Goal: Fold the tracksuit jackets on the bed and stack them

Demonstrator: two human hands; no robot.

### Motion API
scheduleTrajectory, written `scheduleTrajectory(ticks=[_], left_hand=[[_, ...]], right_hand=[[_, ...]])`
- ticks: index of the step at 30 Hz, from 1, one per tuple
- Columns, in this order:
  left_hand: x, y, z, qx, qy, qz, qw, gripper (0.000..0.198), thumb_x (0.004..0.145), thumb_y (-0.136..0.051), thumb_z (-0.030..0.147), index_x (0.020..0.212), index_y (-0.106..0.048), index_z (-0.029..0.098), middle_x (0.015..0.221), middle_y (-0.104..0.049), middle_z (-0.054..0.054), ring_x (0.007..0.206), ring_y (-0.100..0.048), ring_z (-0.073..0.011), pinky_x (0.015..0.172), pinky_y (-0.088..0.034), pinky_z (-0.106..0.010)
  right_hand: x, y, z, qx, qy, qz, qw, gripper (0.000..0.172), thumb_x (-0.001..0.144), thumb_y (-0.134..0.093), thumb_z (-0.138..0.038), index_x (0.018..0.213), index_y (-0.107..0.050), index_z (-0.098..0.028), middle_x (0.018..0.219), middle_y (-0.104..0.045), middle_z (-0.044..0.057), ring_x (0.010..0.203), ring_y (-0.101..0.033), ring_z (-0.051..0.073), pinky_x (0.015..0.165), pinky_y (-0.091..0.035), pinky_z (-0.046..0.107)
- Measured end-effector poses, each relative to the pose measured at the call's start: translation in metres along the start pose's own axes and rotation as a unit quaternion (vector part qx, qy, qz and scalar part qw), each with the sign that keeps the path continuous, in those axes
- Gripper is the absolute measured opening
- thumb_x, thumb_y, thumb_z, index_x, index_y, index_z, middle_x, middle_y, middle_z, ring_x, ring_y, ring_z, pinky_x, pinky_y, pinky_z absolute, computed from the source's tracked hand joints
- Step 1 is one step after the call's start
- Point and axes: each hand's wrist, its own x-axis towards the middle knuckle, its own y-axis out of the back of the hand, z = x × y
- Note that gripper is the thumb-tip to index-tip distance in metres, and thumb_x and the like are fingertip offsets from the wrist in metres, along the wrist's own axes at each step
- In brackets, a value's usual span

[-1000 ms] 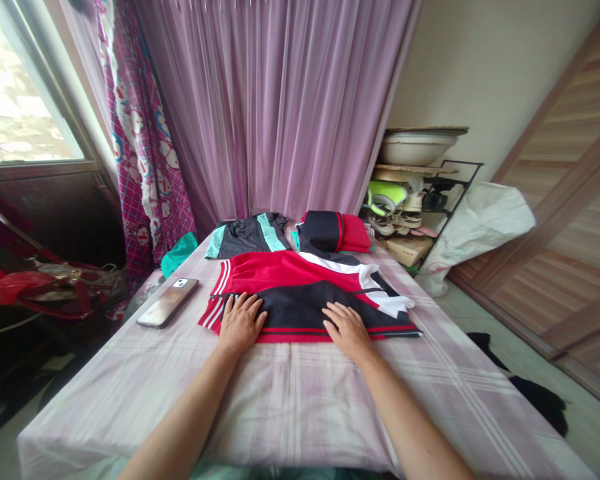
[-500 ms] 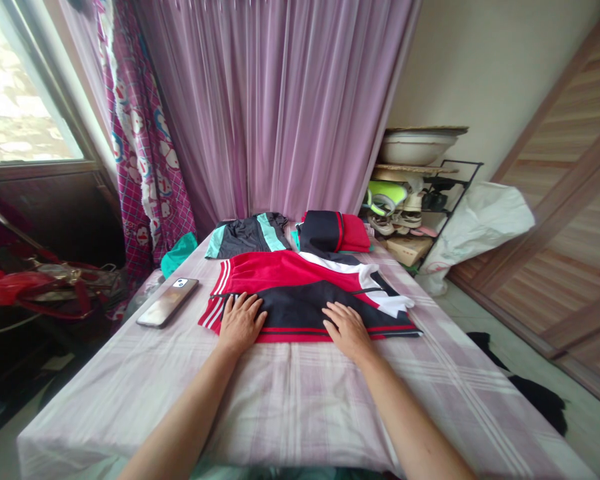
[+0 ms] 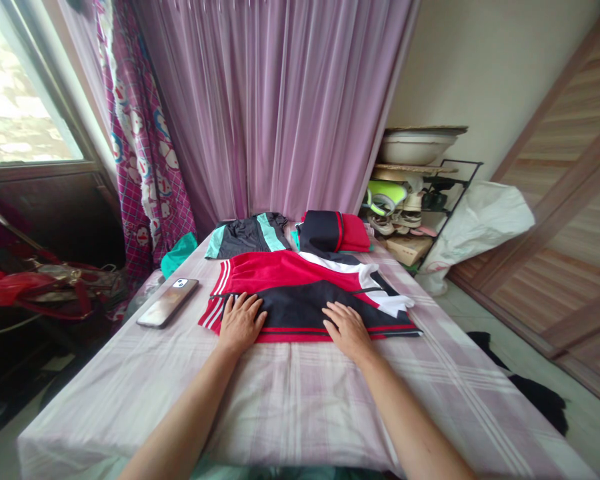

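A red, navy and white jacket [image 3: 280, 270] lies partly folded on the table, with white-striped red ribbing at its left end and a dark zip along it. My left hand [image 3: 242, 323] rests palm down on its near navy part, close to the ribbing, fingers spread. Farther right on the same navy cloth lies my right hand [image 3: 347, 327], flat and with its fingers apart. Neither hand grips the cloth.
A phone [image 3: 169, 303] lies to the left on the plaid tablecloth [image 3: 300, 407]. Behind the jacket are a dark garment with turquoise bands [image 3: 245, 237] and a folded navy and red stack [image 3: 330, 232]. A shoe rack [image 3: 453, 193] and white sack [image 3: 485, 223] stand beyond the right edge.
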Motion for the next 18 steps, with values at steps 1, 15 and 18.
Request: scheduleTrajectory(ticks=[1,15,18], left_hand=[[0.0000,-0.0001,0.0000,0.001,0.000,0.000,1.000,0.041,0.096,-0.042,0.046,0.125,-0.066,0.029,0.134,-0.064,-0.004,0.134,-0.046,-0.0298,0.117,-0.023,-0.056],[0.0003,0.0011,0.0003,0.005,-0.001,-0.009,1.000,0.041,0.097,-0.042,0.045,0.126,-0.065,0.027,0.135,-0.064,-0.005,0.135,-0.045,-0.0306,0.117,-0.024,-0.056],[0.0006,0.0020,0.0009,0.008,0.000,-0.012,1.000,0.041,0.097,-0.042,0.045,0.125,-0.065,0.027,0.135,-0.064,-0.005,0.135,-0.045,-0.0305,0.117,-0.024,-0.056]], right_hand=[[0.0000,-0.0002,0.0001,0.001,0.000,0.000,1.000,0.035,0.093,-0.047,-0.028,0.121,-0.068,-0.026,0.134,-0.063,0.007,0.128,-0.053,0.025,0.109,-0.038,0.049],[0.0003,0.0010,-0.0002,-0.001,0.000,-0.003,1.000,0.035,0.092,-0.048,-0.027,0.121,-0.068,-0.026,0.135,-0.063,0.007,0.129,-0.053,0.026,0.109,-0.038,0.048],[0.0000,0.0011,-0.0004,0.000,-0.001,-0.007,1.000,0.035,0.093,-0.048,-0.027,0.121,-0.068,-0.024,0.135,-0.063,0.007,0.129,-0.053,0.026,0.109,-0.037,0.049]])
